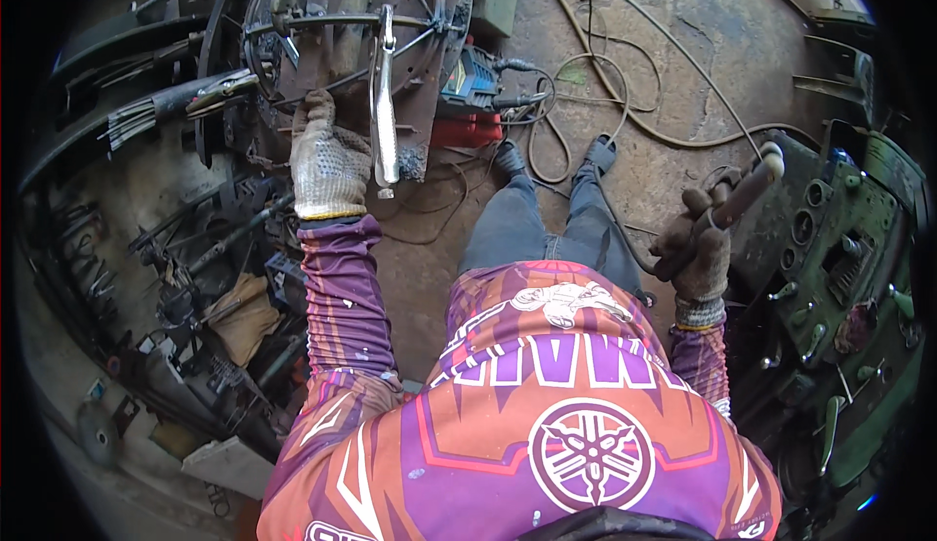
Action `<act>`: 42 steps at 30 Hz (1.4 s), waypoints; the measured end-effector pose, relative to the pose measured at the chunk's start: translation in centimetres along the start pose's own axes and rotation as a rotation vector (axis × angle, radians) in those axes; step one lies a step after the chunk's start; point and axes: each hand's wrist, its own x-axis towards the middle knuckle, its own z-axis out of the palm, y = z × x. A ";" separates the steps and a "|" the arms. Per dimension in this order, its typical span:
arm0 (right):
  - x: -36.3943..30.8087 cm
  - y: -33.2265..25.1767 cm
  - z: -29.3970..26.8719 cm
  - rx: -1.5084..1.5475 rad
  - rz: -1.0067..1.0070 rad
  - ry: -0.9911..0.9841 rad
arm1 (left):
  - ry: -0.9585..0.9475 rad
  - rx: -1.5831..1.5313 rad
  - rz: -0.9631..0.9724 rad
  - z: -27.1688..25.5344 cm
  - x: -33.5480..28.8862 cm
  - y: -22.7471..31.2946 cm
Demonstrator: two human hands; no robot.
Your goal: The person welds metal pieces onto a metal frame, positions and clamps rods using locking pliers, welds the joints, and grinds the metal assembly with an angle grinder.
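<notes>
1. Frame of curved steel rods sits at the far left on a rusty steel plate, which apparently gives it firm backing.
2. Silver locking pliers reach its crossbar, handles toward the person — probably placed to keep parts from shifting.
3. Left gloved hand: fingers close together at the frame's near edge, perhaps steadying it; I cannot tell whether they grip.
4. Right gloved hand: fingers wrapped round a dark tubular tool, likely an electrode holder — well apart from the frame, presumably for clearance.

Round frame cut off above; left hand perhaps partly hidden.
</notes>
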 end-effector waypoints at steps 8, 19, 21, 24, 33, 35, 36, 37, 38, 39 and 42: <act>-1.8 1.6 0.1 -0.173 0.106 0.006 | -0.092 0.693 0.646 -3.1 3.4 -3.0; -3.7 2.9 1.4 -0.277 0.174 0.014 | -0.103 1.049 0.898 -3.9 3.4 -3.8; -3.7 3.2 1.8 -0.280 0.155 0.019 | -0.123 1.051 0.912 -3.9 3.3 -3.6; -3.7 3.1 2.3 -0.289 0.151 0.048 | -0.142 1.056 0.930 -3.1 2.6 -2.7; -3.5 3.5 2.4 -0.412 0.200 0.035 | -0.188 0.181 0.052 -3.4 2.8 -2.1; -3.6 4.0 2.0 -0.303 0.163 0.008 | -0.177 0.120 0.068 -3.0 2.7 -2.3; -3.6 4.1 1.9 -0.303 0.162 0.008 | -0.173 0.090 0.076 -2.7 2.4 -2.3; -3.7 4.3 1.8 -0.305 0.159 0.005 | -0.168 0.060 0.084 -2.5 2.3 -2.2; -3.7 4.4 1.7 -0.307 0.157 0.002 | -0.166 0.045 0.088 -2.6 2.7 -2.6; -3.7 4.4 1.7 -0.307 0.156 0.002 | -0.165 0.029 0.092 -2.8 3.0 -2.9; -3.7 4.5 1.8 -0.313 0.120 -0.024 | -0.123 0.865 1.220 -3.8 4.6 -4.3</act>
